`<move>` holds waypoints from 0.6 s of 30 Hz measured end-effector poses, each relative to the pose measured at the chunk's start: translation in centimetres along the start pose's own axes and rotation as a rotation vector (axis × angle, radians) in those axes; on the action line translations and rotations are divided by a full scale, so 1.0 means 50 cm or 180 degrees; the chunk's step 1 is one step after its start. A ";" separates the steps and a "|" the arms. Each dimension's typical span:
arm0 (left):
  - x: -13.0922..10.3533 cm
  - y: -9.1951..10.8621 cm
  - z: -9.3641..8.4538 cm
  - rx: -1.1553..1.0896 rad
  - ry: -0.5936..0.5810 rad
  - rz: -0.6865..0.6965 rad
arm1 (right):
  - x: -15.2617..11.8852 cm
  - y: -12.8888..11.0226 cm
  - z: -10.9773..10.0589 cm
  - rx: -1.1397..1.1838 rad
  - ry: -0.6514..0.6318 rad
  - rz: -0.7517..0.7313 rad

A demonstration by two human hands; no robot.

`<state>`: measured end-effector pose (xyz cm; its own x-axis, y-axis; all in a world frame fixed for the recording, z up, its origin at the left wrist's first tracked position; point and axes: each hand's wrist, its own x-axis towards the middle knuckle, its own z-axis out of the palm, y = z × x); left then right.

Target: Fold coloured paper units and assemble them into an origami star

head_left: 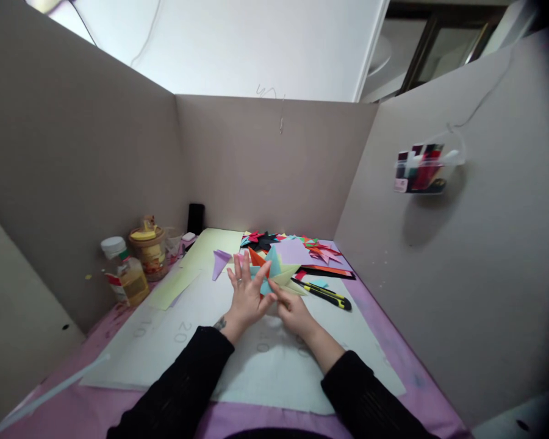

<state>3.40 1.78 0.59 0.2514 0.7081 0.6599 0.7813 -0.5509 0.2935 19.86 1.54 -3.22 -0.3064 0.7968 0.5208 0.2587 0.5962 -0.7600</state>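
A folded paper star (281,272) with light blue, pale yellow and orange-red points lies on the white sheet in front of me. My left hand (247,299) rests flat over its left side, fingers spread, with a ring on one finger. My right hand (295,314) is at the star's near edge. Its index finger reaches onto the paper while the other fingers are curled in. Part of the star is hidden under both hands. Left of it lies a purple folded paper piece (221,263). A yellow and black box cutter (327,296) lies to the right.
Several finished paper stars (320,249) line the back beside a lilac paper sheet (295,250). On the left stand a bottle of amber liquid (132,283), a brown tub (149,250) and a black phone (196,217). Grey panels (274,164) enclose the table.
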 end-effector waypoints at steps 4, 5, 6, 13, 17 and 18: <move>0.005 -0.012 -0.005 -0.0162 0.0179 -0.0268 | 0.000 0.000 -0.002 -0.0050 0.0031 0.0060; 0.007 -0.016 -0.005 -0.0209 0.0297 -0.0338 | 0.000 -0.002 -0.003 -0.0038 0.0049 0.0075; 0.009 -0.021 -0.006 -0.0244 0.0370 -0.0423 | 0.001 -0.003 -0.004 -0.0023 0.0062 0.0084; 0.017 -0.046 -0.018 -0.0471 0.0667 -0.0694 | 0.003 -0.011 -0.012 0.0159 0.0189 0.0270; 0.017 -0.056 -0.022 -0.0463 0.0679 -0.0707 | 0.007 -0.014 -0.020 0.0431 0.0564 0.0576; 0.017 -0.058 -0.021 -0.0497 0.0542 -0.0723 | 0.008 -0.015 -0.022 0.0495 0.0635 0.0644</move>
<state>0.74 3.55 1.03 -0.0289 0.7440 0.6676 0.7060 -0.4576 0.5406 20.57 1.52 -2.01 -0.0734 0.9103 0.4074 0.1483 0.4140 -0.8981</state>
